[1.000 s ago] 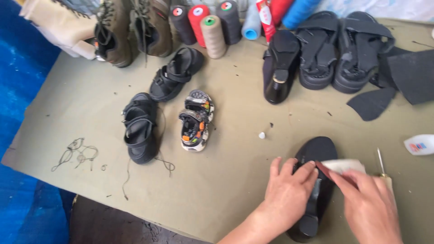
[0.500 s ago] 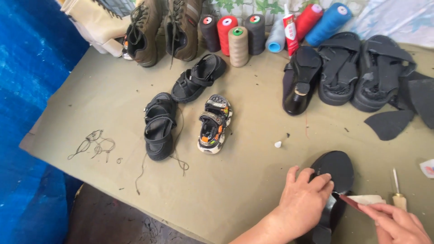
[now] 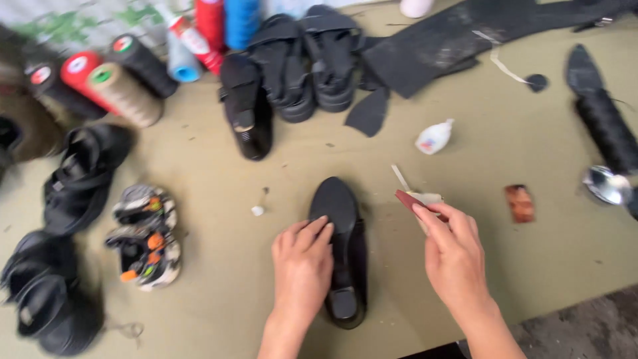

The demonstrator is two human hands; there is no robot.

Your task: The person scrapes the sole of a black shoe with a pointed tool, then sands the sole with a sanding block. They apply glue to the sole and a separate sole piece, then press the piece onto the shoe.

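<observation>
A black shoe [image 3: 337, 206] lies sole-up on the olive table cover [image 3: 219, 286], heel toward me. My left hand [image 3: 302, 262] rests flat on its left side, fingers pressing the sole. My right hand [image 3: 453, 256] hovers just right of the shoe, pinching a small reddish-brown strip [image 3: 407, 199] with a pale scrap of paper [image 3: 425, 198] behind it.
Black sandals [image 3: 309, 60] and a black shoe [image 3: 246, 106] stand at the back. Thread cones [image 3: 123, 93] lie back left. Small sandals [image 3: 143, 236] and black ones [image 3: 80, 176] sit left. A white glue bottle [image 3: 433, 137], a brown tile [image 3: 520, 203], black sheet material [image 3: 452, 40] and a metal spoon [image 3: 605, 185] lie right.
The view has swung to the right and closer. My left hand stays on the black shoe, and my right hand has lifted the reddish strip beside it.
</observation>
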